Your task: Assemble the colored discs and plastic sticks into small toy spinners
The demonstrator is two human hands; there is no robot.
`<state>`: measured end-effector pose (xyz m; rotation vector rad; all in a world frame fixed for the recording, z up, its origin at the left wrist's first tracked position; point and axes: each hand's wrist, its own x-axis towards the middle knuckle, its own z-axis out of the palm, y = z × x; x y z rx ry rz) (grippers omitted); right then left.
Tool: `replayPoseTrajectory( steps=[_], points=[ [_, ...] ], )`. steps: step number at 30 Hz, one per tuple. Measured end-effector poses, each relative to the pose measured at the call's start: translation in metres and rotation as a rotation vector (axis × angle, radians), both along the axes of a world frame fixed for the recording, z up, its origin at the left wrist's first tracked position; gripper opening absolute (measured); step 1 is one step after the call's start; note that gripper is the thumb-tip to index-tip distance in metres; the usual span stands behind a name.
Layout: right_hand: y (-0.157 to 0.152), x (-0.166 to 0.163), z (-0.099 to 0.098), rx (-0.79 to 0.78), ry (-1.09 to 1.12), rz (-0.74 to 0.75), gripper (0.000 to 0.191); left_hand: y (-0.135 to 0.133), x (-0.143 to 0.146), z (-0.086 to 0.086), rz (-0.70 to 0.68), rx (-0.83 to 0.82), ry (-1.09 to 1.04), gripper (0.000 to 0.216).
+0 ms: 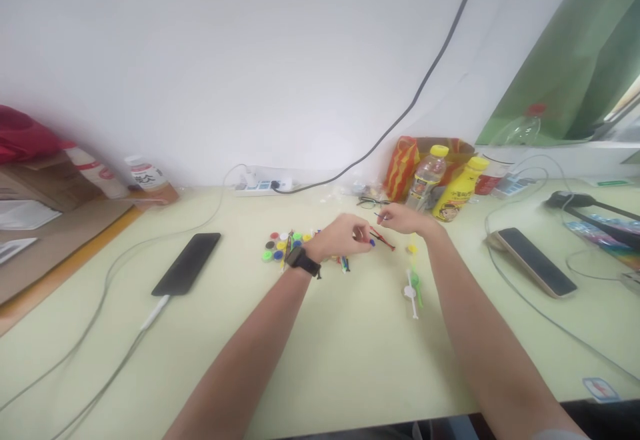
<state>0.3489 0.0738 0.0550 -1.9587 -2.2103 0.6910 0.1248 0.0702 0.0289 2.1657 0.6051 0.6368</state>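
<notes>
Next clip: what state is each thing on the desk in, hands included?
Left hand, curled, at the red sticks; grip unclear.
Right hand, fingers together; hold unclear.
Black phone, flat, screen dark, cable plugged.
Second phone, flat, screen dark.
Bottles, upright, capped.
Caps, loose in a pile.

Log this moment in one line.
left hand: fingers pinch red sticks | right hand: just above them, grip unclear | nearby: coloured caps on table

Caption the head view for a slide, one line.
Left hand and right hand pinch thin sticks over a pale desk, beside coloured caps and a black phone.
</notes>
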Motion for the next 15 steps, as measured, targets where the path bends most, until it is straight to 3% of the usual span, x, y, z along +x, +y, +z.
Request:
replayPoseTrajectory(
  steps=[6,9,13,15],
  points=[
    [0.002,0.014,-0.008,-0.071,-0.110,-0.048,0.011,-0.002,0.007,-0.013,-0.090,0.097,0.230,0.020],
    [-0.003,0.029,-0.001,-0.099,-0.134,-0.105,0.021,0.003,0.004,-0.017,-0.071,0.151,0.264,0.018],
    [-0.015,0.050,0.006,-0.333,-0.129,-0.272,0.034,0.008,-0.001,-0.017,-0.013,0.259,0.271,0.021],
    [-0.019,0.054,0.007,-0.434,-0.109,-0.284,0.032,0.008,-0.003,-0.017,0.006,0.293,0.270,0.021]
  ],
)
